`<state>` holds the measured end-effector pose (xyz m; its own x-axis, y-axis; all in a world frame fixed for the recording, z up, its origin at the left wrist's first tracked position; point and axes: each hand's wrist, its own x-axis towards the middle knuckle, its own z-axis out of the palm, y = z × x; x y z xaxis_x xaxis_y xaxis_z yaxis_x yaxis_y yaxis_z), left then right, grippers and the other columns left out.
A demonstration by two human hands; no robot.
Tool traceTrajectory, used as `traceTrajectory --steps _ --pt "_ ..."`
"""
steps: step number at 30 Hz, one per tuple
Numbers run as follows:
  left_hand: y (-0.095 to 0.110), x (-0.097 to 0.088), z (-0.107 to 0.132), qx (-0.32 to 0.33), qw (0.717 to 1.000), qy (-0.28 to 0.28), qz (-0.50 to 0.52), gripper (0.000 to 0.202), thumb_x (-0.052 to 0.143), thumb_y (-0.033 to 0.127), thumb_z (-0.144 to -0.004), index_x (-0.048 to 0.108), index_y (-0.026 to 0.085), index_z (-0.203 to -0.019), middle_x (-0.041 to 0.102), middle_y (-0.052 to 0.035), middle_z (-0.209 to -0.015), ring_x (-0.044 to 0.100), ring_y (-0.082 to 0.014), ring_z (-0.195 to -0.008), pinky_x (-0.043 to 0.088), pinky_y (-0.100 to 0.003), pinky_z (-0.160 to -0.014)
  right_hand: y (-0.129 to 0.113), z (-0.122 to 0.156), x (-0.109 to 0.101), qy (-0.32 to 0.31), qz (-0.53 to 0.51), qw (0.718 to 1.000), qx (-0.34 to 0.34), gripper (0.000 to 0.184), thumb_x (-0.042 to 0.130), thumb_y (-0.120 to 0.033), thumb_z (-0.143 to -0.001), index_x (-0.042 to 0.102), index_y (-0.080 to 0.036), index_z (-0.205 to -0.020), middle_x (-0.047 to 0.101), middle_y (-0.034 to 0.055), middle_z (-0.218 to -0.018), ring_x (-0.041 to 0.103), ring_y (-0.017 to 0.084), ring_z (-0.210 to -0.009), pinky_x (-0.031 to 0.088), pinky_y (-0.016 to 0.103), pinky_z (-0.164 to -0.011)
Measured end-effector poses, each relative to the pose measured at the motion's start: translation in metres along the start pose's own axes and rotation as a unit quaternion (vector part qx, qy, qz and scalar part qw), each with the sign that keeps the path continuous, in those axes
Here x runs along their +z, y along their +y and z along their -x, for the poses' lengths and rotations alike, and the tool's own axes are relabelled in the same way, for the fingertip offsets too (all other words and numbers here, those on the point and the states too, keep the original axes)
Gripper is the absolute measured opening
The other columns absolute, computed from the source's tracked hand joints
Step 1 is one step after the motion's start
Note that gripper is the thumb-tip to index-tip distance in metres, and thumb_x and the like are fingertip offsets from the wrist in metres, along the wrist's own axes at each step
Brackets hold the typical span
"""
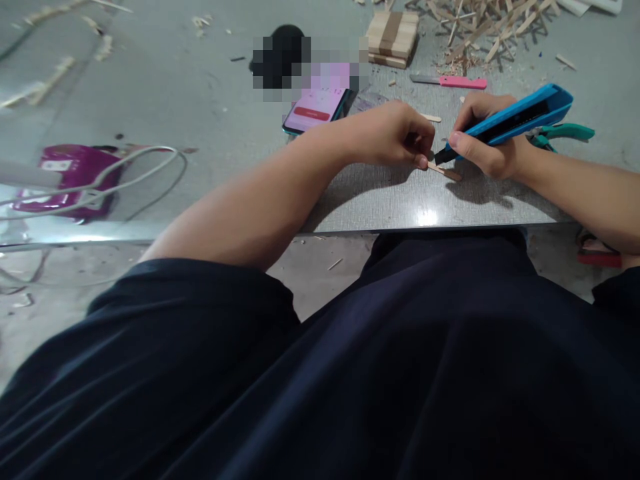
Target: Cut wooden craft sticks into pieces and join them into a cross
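Near the table's front edge, my left hand (400, 137) pinches one end of a flat wooden craft stick (447, 173). The stick's other end points right, over the table top. My right hand (490, 137) is closed around a blue utility knife (525, 115), its dark tip slanting down to the left. That tip is close to the stick beside my left fingertips; whether the blade touches the wood, I cannot tell. Another craft stick (432, 118) lies just behind my left hand. Green-handled pliers (570, 131) rest partly hidden behind my right wrist.
A phone (315, 110) lies beyond my left forearm. Farther back are a bundle of craft sticks (393, 37), a pink-handled knife (463, 82) and a heap of wooden pieces (493, 27). At left, a white cable (150, 152) crosses a purple packet (75, 180).
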<state>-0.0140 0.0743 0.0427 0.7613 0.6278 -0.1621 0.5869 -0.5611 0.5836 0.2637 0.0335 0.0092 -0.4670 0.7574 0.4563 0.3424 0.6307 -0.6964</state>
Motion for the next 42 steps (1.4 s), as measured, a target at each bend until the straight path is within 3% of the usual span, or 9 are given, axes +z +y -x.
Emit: traceTrajectory --steps 7,15,19,22,26,29,34,38,42 --pt "-0.014 0.000 -0.002 0.015 1.000 -0.003 0.003 0.020 0.092 0.034 -0.111 0.083 0.016 -0.109 0.073 -0.0026 -0.094 0.060 -0.0201 -0.098 0.045 -0.041 -0.096 0.005 -0.003 0.004 0.010 0.017 1.000 -0.020 0.080 0.075 -0.114 -0.101 0.068 -0.035 -0.088 0.070 0.0062 -0.082 0.065 0.032 -0.079 0.065 0.057 -0.081" --pt "-0.013 0.000 -0.002 0.010 1.000 -0.004 -0.004 0.011 0.089 0.026 -0.110 0.082 0.017 -0.108 0.072 -0.0023 -0.096 0.060 -0.0193 -0.096 0.046 -0.042 -0.096 0.004 -0.003 0.002 0.007 -0.010 1.000 0.007 0.078 0.087 -0.113 -0.093 0.071 -0.037 -0.087 0.069 0.0061 -0.081 0.066 0.034 -0.080 0.069 0.062 -0.085" --pt "-0.010 0.000 -0.002 0.004 1.000 -0.002 -0.004 0.009 0.090 0.022 -0.107 0.084 0.017 -0.109 0.074 -0.0025 -0.097 0.061 -0.0197 -0.096 0.046 -0.041 -0.098 0.003 -0.003 0.002 0.005 0.024 1.000 0.016 0.078 0.080 -0.114 -0.098 0.070 -0.037 -0.088 0.071 0.0059 -0.081 0.068 0.034 -0.082 0.068 0.061 -0.083" --pt "-0.007 0.000 -0.001 0.005 1.000 0.001 -0.008 0.009 0.090 0.020 -0.105 0.082 0.016 -0.106 0.073 -0.0015 -0.096 0.060 -0.0179 -0.094 0.046 -0.040 -0.096 0.003 -0.005 0.004 0.016 0.028 0.999 -0.025 0.081 0.070 -0.115 -0.102 0.067 -0.036 -0.085 0.067 0.0038 -0.077 0.063 0.030 -0.074 0.062 0.056 -0.075" --pt "-0.009 0.001 -0.001 0.001 1.000 0.007 -0.009 0.012 0.091 0.026 -0.105 0.082 0.018 -0.106 0.073 -0.0006 -0.093 0.060 -0.0183 -0.094 0.047 -0.038 -0.095 0.003 -0.007 0.007 0.023 0.015 0.998 -0.058 0.078 0.071 -0.110 -0.107 0.063 -0.036 -0.084 0.062 0.0015 -0.072 0.054 0.025 -0.067 0.057 0.052 -0.070" --pt "-0.013 0.001 -0.002 -0.002 1.000 0.009 -0.002 0.017 0.093 0.035 -0.106 0.084 0.020 -0.109 0.075 -0.0009 -0.093 0.062 -0.0202 -0.097 0.050 -0.038 -0.097 0.003 -0.005 0.006 0.017 0.023 0.999 -0.033 0.082 0.070 -0.117 -0.102 0.065 -0.037 -0.086 0.067 0.0035 -0.077 0.060 0.028 -0.072 0.063 0.055 -0.076" --pt "-0.014 0.001 -0.003 -0.002 1.000 0.008 0.013 0.013 0.094 0.025 -0.105 0.084 0.016 -0.107 0.073 -0.0001 -0.092 0.061 -0.0185 -0.099 0.048 -0.037 -0.099 0.005 0.000 0.001 0.004 0.034 0.999 0.040 0.079 0.076 -0.117 -0.095 0.070 -0.038 -0.092 0.077 0.0069 -0.087 0.070 0.036 -0.087 0.072 0.065 -0.094" --pt "-0.013 0.000 -0.003 0.009 1.000 0.002 0.006 0.009 0.091 0.018 -0.104 0.083 0.016 -0.106 0.073 -0.0004 -0.094 0.060 -0.0180 -0.098 0.047 -0.039 -0.096 0.004 -0.001 0.003 0.001 0.039 0.998 0.043 0.074 0.074 -0.114 -0.098 0.069 -0.040 -0.091 0.077 0.0059 -0.087 0.066 0.035 -0.082 0.068 0.063 -0.087" --pt "-0.014 0.000 -0.003 0.021 1.000 -0.003 0.008 0.012 0.089 0.022 -0.104 0.077 0.021 -0.101 0.071 -0.0004 -0.092 0.058 -0.0191 -0.094 0.045 -0.042 -0.091 0.002 -0.006 0.007 0.026 -0.001 0.999 0.033 0.080 0.078 -0.116 -0.092 0.062 -0.038 -0.083 0.068 0.0035 -0.078 0.057 0.030 -0.074 0.061 0.057 -0.077"
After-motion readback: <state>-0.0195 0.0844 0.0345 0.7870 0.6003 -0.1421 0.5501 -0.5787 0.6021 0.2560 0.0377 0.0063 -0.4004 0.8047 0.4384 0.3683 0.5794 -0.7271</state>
